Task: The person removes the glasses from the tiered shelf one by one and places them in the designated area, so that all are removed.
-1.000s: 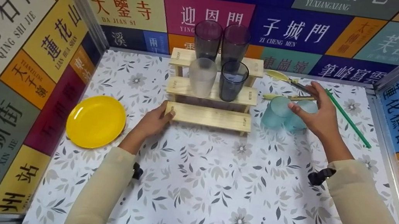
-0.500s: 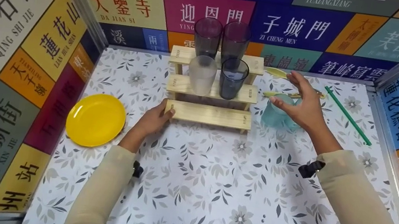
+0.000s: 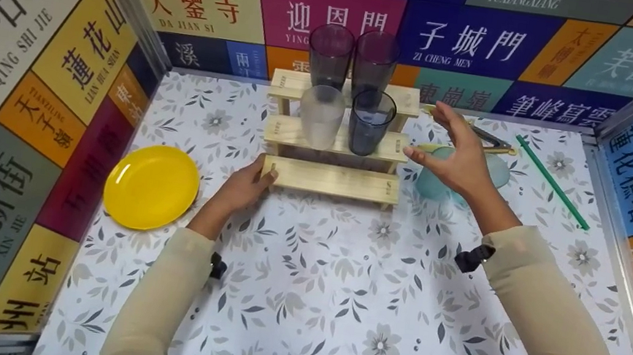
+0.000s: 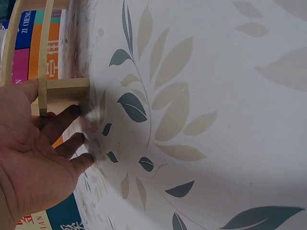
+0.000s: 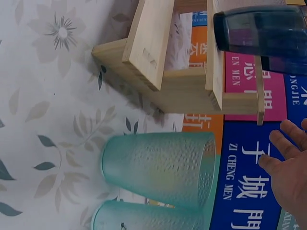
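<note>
A three-tier wooden rack [image 3: 328, 179] stands mid-table. My left hand [image 3: 244, 187] grips the left end of its lowest step; in the left wrist view the thumb lies over the board [image 4: 67, 85] and the fingers under it. Two dark tumblers [image 3: 330, 59] sit on the top step. On the middle step are a frosted clear tumbler [image 3: 320, 119] and a dark blue-grey tumbler [image 3: 368, 126]. My right hand [image 3: 459, 154], fingers spread and holding nothing, hovers right of the rack over two teal tumblers [image 3: 497, 172]. In the right wrist view these teal tumblers [image 5: 158, 165] stand side by side, beyond the bare lowest step.
At the left lies a yellow plate [image 3: 151, 186]. Yellow-tipped tongs [image 3: 497, 144] lie behind the teal tumblers, partly hidden by my right hand. A green stick [image 3: 552, 182] lies farther right. Printed panels [image 3: 198, 6] wall in the back and both sides.
My right hand has moved left, from over the tongs and right teal tumbler toward the rack's right side. The left hand keeps its grip on the lowest step.
</note>
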`<act>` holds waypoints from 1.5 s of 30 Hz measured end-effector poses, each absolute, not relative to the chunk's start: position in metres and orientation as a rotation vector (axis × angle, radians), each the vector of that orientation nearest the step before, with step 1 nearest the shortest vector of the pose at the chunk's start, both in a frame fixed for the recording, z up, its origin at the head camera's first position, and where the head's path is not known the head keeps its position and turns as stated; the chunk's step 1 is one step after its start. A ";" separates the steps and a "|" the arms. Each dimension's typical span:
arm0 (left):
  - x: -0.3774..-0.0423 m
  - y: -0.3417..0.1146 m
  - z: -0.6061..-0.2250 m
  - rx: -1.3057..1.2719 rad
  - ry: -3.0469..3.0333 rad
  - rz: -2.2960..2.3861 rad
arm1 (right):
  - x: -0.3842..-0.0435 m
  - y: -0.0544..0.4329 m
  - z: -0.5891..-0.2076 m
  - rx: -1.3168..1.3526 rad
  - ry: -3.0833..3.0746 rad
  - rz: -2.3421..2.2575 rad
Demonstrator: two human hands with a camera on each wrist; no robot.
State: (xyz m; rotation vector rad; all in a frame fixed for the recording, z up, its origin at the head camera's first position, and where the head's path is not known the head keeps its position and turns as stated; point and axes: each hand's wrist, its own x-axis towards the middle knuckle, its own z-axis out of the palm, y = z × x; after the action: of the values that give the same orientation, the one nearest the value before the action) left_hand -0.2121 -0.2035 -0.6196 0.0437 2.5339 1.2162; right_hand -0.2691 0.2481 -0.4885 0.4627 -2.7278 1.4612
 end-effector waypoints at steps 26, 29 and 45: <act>-0.210 -0.195 -0.608 -0.007 2.563 1.190 | -0.288 0.183 -0.490 0.563 -2.687 1.477; -0.210 -0.195 -0.608 -0.007 2.568 1.192 | -0.288 0.177 -0.490 0.563 -2.677 1.488; -0.210 -0.196 -0.610 0.020 2.576 1.211 | -0.289 0.153 -0.487 0.486 -2.638 1.433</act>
State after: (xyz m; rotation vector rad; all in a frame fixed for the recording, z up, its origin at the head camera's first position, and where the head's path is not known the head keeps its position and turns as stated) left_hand -0.2105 -0.1961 -0.6099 0.0195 2.5765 1.2109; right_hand -0.2894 0.1528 -0.4874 0.4858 -2.6384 1.4328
